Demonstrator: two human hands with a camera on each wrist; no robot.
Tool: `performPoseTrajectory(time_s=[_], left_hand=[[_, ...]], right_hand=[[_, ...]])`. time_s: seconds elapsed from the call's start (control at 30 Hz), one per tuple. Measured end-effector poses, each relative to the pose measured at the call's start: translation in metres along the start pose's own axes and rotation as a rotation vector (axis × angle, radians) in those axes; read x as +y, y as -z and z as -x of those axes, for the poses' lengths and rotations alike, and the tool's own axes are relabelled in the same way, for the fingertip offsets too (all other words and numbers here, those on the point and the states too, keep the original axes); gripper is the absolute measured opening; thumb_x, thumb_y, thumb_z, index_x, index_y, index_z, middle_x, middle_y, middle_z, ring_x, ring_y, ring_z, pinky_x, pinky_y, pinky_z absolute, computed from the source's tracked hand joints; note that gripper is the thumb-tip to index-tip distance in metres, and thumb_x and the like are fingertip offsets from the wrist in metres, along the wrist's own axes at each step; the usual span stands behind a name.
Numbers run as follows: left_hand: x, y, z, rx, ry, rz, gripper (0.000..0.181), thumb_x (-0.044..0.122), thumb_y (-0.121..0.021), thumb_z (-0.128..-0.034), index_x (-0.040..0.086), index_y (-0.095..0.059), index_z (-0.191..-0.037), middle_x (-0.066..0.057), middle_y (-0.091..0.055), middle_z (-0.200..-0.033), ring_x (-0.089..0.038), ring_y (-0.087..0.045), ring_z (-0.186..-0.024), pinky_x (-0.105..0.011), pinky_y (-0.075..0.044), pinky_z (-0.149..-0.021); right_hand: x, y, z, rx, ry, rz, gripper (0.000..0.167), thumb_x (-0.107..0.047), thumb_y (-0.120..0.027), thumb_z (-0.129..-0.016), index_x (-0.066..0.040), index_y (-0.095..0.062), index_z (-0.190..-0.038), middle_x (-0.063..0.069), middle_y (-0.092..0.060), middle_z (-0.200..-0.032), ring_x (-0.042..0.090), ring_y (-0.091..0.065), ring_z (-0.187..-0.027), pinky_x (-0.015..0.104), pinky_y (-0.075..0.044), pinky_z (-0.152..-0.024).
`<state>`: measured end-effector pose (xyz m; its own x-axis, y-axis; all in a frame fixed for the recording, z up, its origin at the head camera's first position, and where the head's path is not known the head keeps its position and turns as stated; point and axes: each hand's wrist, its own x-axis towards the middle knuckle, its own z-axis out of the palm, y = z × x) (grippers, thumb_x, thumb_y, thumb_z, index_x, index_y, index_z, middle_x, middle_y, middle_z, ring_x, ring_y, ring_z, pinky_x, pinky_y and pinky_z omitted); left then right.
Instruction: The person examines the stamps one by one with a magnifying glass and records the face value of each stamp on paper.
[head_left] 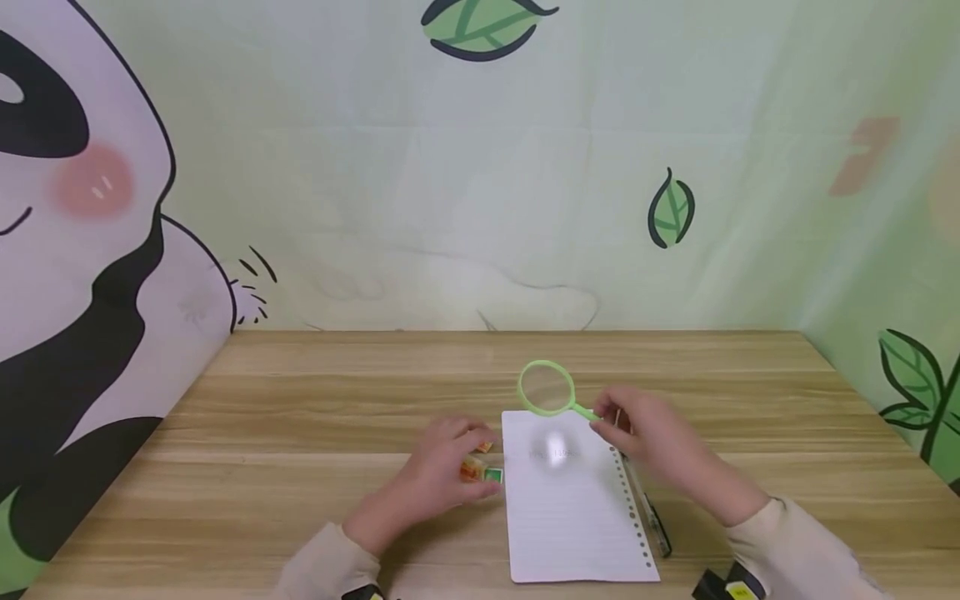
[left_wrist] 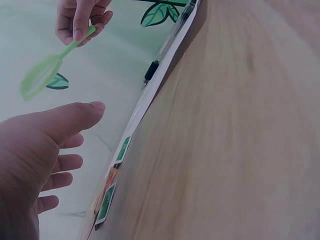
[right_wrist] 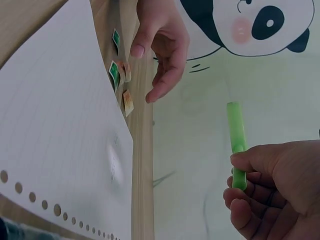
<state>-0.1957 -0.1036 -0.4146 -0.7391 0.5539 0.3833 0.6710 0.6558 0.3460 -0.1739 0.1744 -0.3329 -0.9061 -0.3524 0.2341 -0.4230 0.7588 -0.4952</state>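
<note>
My right hand (head_left: 656, 437) pinches the handle of a green magnifying glass (head_left: 546, 388), its lens held above the top of a white lined sheet (head_left: 577, 517). In the right wrist view the glass (right_wrist: 236, 125) is seen edge-on, thumb and fingers of the right hand (right_wrist: 280, 185) around its handle. Left of the paper, my left hand (head_left: 442, 471) hovers over small stamp-like pieces (head_left: 472, 469), green and orange; the left wrist view shows the left hand (left_wrist: 45, 155) with thumb and fingers apart, holding nothing, beside the green pieces (left_wrist: 105, 204).
A pen (head_left: 657, 527) lies along the punched right edge of the paper. The wooden table (head_left: 337, 375) ends at a cloth backdrop (head_left: 375, 167) printed with a panda and leaves. A bright spot of light falls on the sheet's upper part.
</note>
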Motion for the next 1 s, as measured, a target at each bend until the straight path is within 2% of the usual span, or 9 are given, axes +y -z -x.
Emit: performPoseTrajectory(time_s=[0.1,0.2,0.37,0.6,1.0], left_hand=[[0.005,-0.002,0.001,-0.034,0.019,0.039,0.049,0.036,-0.081,-0.0734,0.017,-0.065,-0.116,-0.003,-0.061,-0.117,-0.027,-0.052,-0.117,-0.048,-0.038,-0.106],[0.009,-0.005,0.002,-0.044,0.01,0.043,0.049,0.036,-0.081,-0.0731,0.017,-0.065,-0.115,-0.001,-0.06,-0.117,-0.026,-0.052,-0.117,-0.048,-0.037,-0.105],[0.013,-0.007,0.002,-0.041,-0.016,0.008,0.049,0.039,-0.081,-0.0723,0.018,-0.066,-0.114,0.0,-0.06,-0.12,-0.024,-0.052,-0.118,-0.045,-0.039,-0.105],[0.013,-0.011,0.004,-0.072,-0.025,-0.014,0.049,0.04,-0.079,-0.0731,0.018,-0.066,-0.115,0.002,-0.06,-0.121,-0.02,-0.052,-0.121,-0.043,-0.038,-0.106],[0.015,-0.013,0.003,-0.139,-0.023,-0.03,0.051,0.045,-0.078,-0.0744,0.018,-0.064,-0.116,0.003,-0.059,-0.123,-0.016,-0.05,-0.122,-0.041,-0.034,-0.11]], right_hand=[[0.004,0.002,0.003,0.019,0.001,-0.003,0.005,-0.01,-0.066,-0.088,-0.009,-0.061,-0.087,-0.004,-0.057,-0.072,0.005,-0.047,-0.064,0.019,-0.044,-0.054],[0.009,0.004,0.007,0.038,-0.004,-0.014,0.005,-0.008,-0.066,-0.088,-0.008,-0.061,-0.087,-0.004,-0.058,-0.072,0.005,-0.048,-0.064,0.019,-0.044,-0.054],[0.018,0.006,0.012,0.052,-0.018,-0.016,0.005,-0.007,-0.066,-0.087,-0.007,-0.062,-0.086,-0.004,-0.058,-0.072,0.005,-0.048,-0.063,0.019,-0.043,-0.053],[0.032,0.008,0.022,0.089,-0.018,-0.004,0.007,-0.006,-0.069,-0.085,-0.008,-0.062,-0.082,-0.004,-0.057,-0.07,0.002,-0.046,-0.062,0.019,-0.041,-0.052],[0.063,0.007,0.042,0.123,-0.122,0.044,0.007,-0.006,-0.07,-0.083,-0.007,-0.063,-0.083,-0.004,-0.057,-0.07,0.001,-0.044,-0.063,0.019,-0.039,-0.054]])
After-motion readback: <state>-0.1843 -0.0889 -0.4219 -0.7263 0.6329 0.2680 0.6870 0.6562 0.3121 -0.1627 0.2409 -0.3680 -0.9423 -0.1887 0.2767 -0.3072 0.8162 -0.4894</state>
